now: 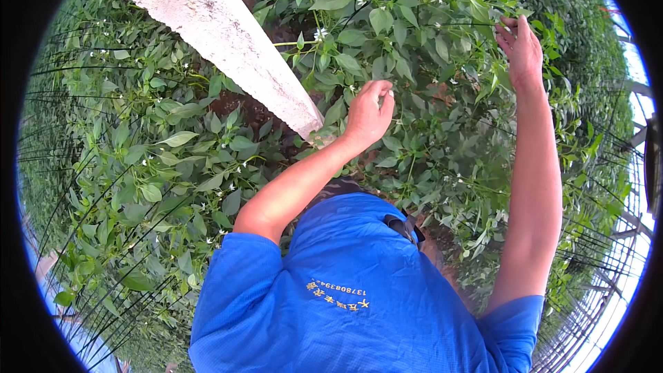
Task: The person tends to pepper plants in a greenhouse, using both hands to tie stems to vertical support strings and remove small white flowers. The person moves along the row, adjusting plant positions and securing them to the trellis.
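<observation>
Leafy pepper plants (357,62) with small white flowers spread in front of me. My left hand (370,111) hovers over their lower foliage, palm down, with the fingers curled and the thumb close to the index finger. Whether something thin is pinched there, I cannot tell. Farther out and to the right, my right hand (520,52) is raised at the upper leaves, fingers bent towards the plant. A dark string (461,24) runs across the foliage up to these fingertips; whether they grip it or a leaf is unclear.
A rough whitish concrete post (222,36) slants from the top left to near my left forearm. More pepper plants (155,166) grow on the left, with several dark strings (77,223) rising through them. A greenhouse frame (629,140) stands at the right edge.
</observation>
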Available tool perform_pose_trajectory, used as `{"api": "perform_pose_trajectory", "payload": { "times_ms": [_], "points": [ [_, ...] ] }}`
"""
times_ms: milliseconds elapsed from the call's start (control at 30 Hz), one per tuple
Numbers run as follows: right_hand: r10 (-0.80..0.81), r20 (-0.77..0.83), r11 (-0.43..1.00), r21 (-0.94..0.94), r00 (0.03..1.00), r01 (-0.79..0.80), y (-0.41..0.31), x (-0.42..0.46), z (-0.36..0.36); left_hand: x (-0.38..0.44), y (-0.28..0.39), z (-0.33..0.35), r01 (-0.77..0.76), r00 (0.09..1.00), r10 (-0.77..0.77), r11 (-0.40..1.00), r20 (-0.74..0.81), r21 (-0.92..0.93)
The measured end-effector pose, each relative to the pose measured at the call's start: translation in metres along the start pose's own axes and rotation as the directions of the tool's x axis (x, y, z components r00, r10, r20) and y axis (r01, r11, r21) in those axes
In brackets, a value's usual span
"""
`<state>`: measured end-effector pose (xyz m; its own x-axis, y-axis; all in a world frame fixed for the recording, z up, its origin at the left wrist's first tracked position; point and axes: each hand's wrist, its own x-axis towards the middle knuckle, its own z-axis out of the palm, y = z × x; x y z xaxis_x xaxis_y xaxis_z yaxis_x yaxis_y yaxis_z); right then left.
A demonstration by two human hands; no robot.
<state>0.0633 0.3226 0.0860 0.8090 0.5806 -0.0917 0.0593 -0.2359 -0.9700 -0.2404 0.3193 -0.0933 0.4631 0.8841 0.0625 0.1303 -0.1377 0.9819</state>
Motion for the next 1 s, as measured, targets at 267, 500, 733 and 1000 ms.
{"api": "perform_pose_trajectory", "payload": {
  "times_ms": [267, 500, 733, 1000],
  "points": [
    [-0.056, 0.099, 0.997, -0.045, 0.994, 0.060, -0.009, -0.022, -0.018, -0.067, -0.032, 0.001, 0.055, 0.972, -0.070, 0.996, 0.224, 0.069],
    [-0.123, 0.295, 0.992, 0.067, 0.948, 0.108, -0.008, -0.124, -0.019, -0.101, -0.044, -0.038, 0.141, 0.915, -0.205, 0.969, 0.347, 0.202],
    [0.279, 0.236, 0.871, -0.470, 0.931, -0.142, 0.156, -0.249, -0.099, -0.114, -0.071, -0.023, 0.199, 0.775, -0.368, 0.913, 0.514, 0.355],
    [0.168, -0.028, 0.672, -0.728, 0.985, -0.135, 0.220, -0.303, -0.141, -0.120, -0.092, 0.099, 0.556, 0.431, -0.712, 0.693, 0.554, 0.458]
  ]
}}
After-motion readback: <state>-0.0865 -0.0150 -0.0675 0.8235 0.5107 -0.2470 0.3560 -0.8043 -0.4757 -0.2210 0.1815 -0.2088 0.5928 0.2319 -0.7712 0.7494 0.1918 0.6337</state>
